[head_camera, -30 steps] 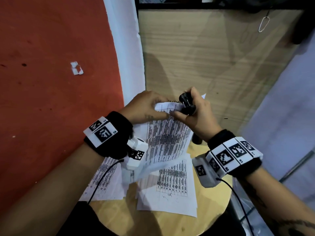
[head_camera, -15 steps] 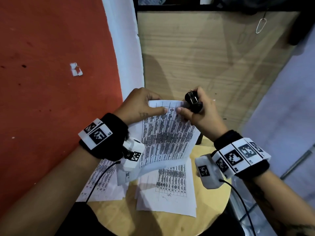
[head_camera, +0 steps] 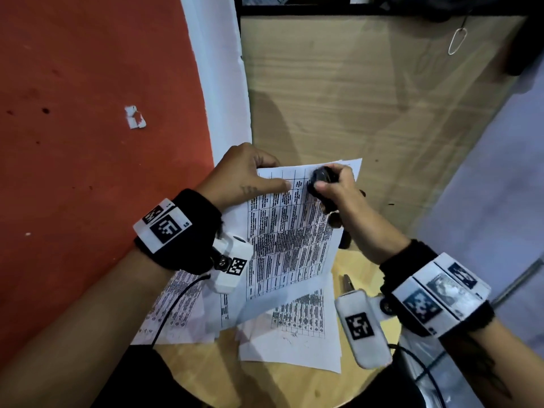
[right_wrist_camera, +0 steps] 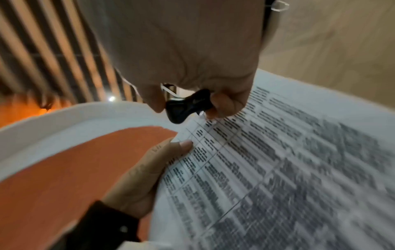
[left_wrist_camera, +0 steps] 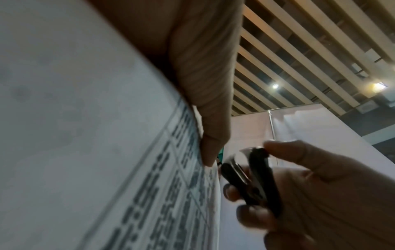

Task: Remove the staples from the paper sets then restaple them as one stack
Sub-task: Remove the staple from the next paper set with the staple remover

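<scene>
A printed paper set [head_camera: 288, 240] is held up above the table, its top edge away from me. My left hand [head_camera: 273, 178] pinches its top left corner, thumb [right_wrist_camera: 183, 145] flat on the printed face and the other fingers hidden behind the sheets. My right hand [head_camera: 323, 181] grips a black staple remover [head_camera: 319, 179] and holds it against the top edge of the set, just right of the left thumb. In the left wrist view the remover [left_wrist_camera: 254, 179] shows its metal claws beside the paper's edge [left_wrist_camera: 213, 177]. I cannot make out a staple.
Two more printed sets [head_camera: 291, 334] [head_camera: 173, 313] lie on the round wooden table [head_camera: 294, 387] under my hands. A small metal item [head_camera: 348, 282] lies near its right rim. Red floor [head_camera: 73, 142] is left, a wooden panel [head_camera: 353, 98] ahead.
My right hand has brought the staple remover left and down onto the top edge of the held set. The left hand has tilted the set flatter, with its thumb stretched further across the page.
</scene>
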### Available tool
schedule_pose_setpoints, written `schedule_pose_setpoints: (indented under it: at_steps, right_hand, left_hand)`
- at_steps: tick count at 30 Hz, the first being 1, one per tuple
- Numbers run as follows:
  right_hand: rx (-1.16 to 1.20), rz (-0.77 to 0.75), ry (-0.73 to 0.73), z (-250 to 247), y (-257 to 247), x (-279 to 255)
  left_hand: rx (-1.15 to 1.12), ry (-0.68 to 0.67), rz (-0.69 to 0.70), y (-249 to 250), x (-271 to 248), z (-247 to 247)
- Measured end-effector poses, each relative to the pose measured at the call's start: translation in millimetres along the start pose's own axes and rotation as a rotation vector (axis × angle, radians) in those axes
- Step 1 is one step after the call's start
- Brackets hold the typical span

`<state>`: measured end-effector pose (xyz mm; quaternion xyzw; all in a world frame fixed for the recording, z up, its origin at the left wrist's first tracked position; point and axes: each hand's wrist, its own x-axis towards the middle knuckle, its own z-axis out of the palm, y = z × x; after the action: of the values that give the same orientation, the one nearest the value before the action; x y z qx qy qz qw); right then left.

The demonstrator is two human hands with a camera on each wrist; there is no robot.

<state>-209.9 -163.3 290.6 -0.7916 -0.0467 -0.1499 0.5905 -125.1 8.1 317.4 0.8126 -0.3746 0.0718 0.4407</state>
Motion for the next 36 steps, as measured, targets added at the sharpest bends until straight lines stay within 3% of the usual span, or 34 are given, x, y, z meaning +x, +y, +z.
schedule_pose_setpoints:
  at_steps: [4,6,18,36]
  right_hand:
    - [-0.85,-0.578,0.15,-10,-7,1]
    - [-1.062,-0.729,0.177,-13,-9,1]
    - [-1.054,-0.842,0.11,-8,-18,-2]
    - [-1.062,-0.814,0.058,-4,-21,1]
  left_hand:
    - [-0.02,-0.017,-0.011,4,-2,0]
    - [-0.021,-0.021,-0.016,7,-3,0]
    - [-0.074,-0.037,0.002,10,0,7]
    - [0.003,0.069,-0.013,12,-3,5]
